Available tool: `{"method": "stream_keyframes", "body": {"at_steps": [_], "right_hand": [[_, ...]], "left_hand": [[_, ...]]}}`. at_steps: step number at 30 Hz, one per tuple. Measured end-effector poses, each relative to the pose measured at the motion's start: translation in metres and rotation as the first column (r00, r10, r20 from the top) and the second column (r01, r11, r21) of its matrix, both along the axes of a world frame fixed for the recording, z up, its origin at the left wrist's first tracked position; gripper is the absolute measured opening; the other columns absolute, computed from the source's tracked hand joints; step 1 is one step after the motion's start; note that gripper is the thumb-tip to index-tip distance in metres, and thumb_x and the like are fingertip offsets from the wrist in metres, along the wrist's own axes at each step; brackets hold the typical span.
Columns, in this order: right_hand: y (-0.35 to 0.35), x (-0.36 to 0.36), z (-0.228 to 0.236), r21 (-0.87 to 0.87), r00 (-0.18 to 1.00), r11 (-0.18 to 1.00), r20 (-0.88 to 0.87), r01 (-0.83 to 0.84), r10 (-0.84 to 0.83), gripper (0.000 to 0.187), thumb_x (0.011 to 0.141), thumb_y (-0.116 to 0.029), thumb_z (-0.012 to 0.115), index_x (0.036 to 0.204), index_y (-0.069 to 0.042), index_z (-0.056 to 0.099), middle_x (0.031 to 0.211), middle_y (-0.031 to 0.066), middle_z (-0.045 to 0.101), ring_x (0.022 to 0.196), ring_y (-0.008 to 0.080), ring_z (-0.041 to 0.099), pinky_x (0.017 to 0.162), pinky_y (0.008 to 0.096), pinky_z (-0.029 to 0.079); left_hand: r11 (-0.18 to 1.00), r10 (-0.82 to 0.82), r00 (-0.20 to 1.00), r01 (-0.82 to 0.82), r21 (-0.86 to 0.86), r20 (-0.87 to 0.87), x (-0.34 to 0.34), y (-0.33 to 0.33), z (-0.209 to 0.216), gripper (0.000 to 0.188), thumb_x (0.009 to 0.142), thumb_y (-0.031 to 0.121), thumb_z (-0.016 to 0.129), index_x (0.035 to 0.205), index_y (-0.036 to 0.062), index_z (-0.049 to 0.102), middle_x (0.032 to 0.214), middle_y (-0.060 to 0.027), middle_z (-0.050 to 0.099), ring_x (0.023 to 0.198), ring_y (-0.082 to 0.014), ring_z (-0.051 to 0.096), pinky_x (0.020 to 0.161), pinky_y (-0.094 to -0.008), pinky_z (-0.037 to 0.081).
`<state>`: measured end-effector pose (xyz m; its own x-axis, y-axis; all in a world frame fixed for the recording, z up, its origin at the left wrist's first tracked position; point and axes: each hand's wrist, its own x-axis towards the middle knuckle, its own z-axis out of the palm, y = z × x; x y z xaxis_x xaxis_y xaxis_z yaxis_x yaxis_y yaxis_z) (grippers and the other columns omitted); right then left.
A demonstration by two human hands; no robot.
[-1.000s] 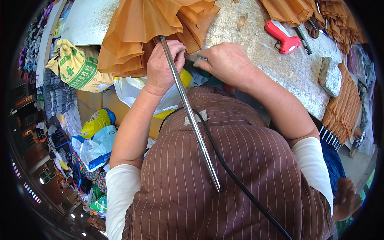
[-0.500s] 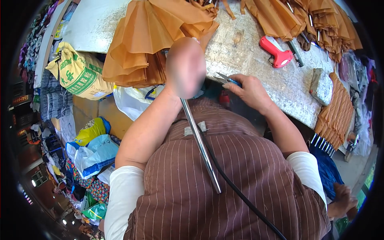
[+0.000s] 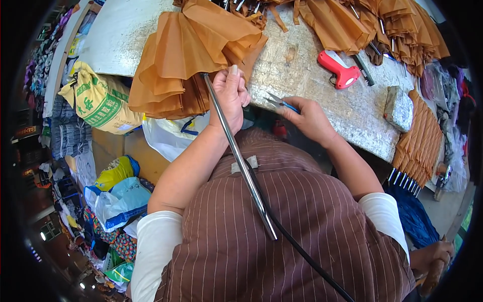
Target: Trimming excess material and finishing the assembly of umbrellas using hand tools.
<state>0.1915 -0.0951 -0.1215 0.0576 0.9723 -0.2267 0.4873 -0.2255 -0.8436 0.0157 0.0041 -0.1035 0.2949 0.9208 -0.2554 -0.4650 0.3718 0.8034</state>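
Note:
A half-folded orange-brown umbrella (image 3: 183, 48) lies over the near table edge at left. Its silver shaft (image 3: 240, 161) slants down across my striped apron, passing over my left wrist. My left hand (image 3: 230, 98) is closed beside the canopy's lower edge, thumb up and fingers curled. Whatever its fingers pinch is too small or hidden to make out. Just to the right, my right hand (image 3: 313, 120) grips small thread snips (image 3: 283, 103) with blue handles. Their pointed blades are slightly apart and aim left toward my left hand.
On the worn table (image 3: 287, 75) lie a red-and-white tagging gun (image 3: 339, 69), a wrapped block (image 3: 399, 108) and more brown umbrellas (image 3: 342, 25). A folded brown umbrella stack (image 3: 418, 141) hangs at right. Left are a yellow sack (image 3: 98, 98) and plastic bags (image 3: 121, 196). Another person's hand (image 3: 435, 256) shows lower right.
My left hand, smeared before, now shows clearly with its thumb raised beside the canopy. The shaft's upper part now shows up to the canopy. The snips stay in my right hand.

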Motion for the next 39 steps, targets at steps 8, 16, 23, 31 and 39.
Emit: {"method": "stream_keyframes", "body": {"at_steps": [8, 16, 23, 31, 39], "right_hand": [[0.032, -0.036, 0.009, -0.145, 0.728, 0.987, -0.668, 0.074, -0.153, 0.03, 0.093, -0.025, 0.059, 0.106, 0.003, 0.061, 0.069, 0.0032, 0.056, 0.049, 0.006, 0.044, 0.043, 0.0195, 0.034], [0.057, -0.04, 0.025, -0.181, 0.206, 0.983, -0.961, 0.043, -0.186, 0.03, 0.095, -0.025, 0.056, 0.108, 0.001, 0.059, 0.069, -0.0016, 0.049, 0.045, 0.0008, 0.036, 0.038, 0.0132, 0.023], [0.027, 0.03, -0.017, -0.026, 0.987, 0.999, -0.158, 0.031, -0.035, 0.03, 0.092, -0.023, 0.055, 0.111, -0.001, 0.06, 0.072, 0.0023, 0.056, 0.051, 0.014, 0.049, 0.049, 0.0264, 0.042], [0.044, 0.043, 0.016, 0.535, 0.827, 0.833, 0.526, -0.139, -0.2, 0.08, 0.076, -0.04, 0.072, 0.136, -0.001, 0.038, 0.136, 0.0227, 0.039, 0.12, 0.037, 0.042, 0.098, 0.0407, 0.039], [0.076, 0.007, 0.078, 0.085, 0.594, 0.901, -0.777, 0.426, -0.208, 0.07, 0.087, -0.041, 0.062, 0.139, -0.002, 0.036, 0.144, 0.0208, 0.033, 0.126, 0.0318, 0.039, 0.1, 0.0399, 0.038]], "left_hand": [[0.997, 0.02, 0.999, -0.022, -0.072, -0.029, -0.022, -0.015, -0.013, 0.015, 0.096, 0.023, 0.054, 0.098, 0.0079, 0.052, 0.069, -0.0003, 0.046, 0.045, -0.0056, 0.035, 0.044, -0.0211, 0.031], [0.981, -0.055, 0.99, 0.077, -0.18, 0.128, -0.03, -0.028, 0.009, 0.022, 0.097, 0.019, 0.05, 0.115, 0.0056, 0.05, 0.083, -0.007, 0.056, 0.056, -0.0144, 0.05, 0.055, -0.0272, 0.043], [0.89, -0.034, 0.885, 0.238, -0.39, 0.464, -0.052, -0.03, 0.095, 0.037, 0.099, 0.025, 0.042, 0.128, 0.0018, 0.044, 0.084, -0.0071, 0.056, 0.062, -0.0144, 0.052, 0.059, -0.0282, 0.046], [0.879, -0.088, 0.74, 0.373, -0.298, 0.667, -0.13, -0.015, 0.161, 0.044, 0.104, 0.024, 0.026, 0.142, 0.0024, 0.025, 0.068, 0.0001, 0.036, 0.044, -0.007, 0.028, 0.035, -0.0211, 0.026], [0.905, -0.415, 0.901, 0.394, -0.159, -0.129, -0.125, -0.041, 0.138, 0.044, 0.099, 0.016, 0.043, 0.141, 0.0127, 0.035, 0.054, 0.0041, 0.029, 0.041, -0.0039, 0.023, 0.036, -0.0186, 0.023]]}}
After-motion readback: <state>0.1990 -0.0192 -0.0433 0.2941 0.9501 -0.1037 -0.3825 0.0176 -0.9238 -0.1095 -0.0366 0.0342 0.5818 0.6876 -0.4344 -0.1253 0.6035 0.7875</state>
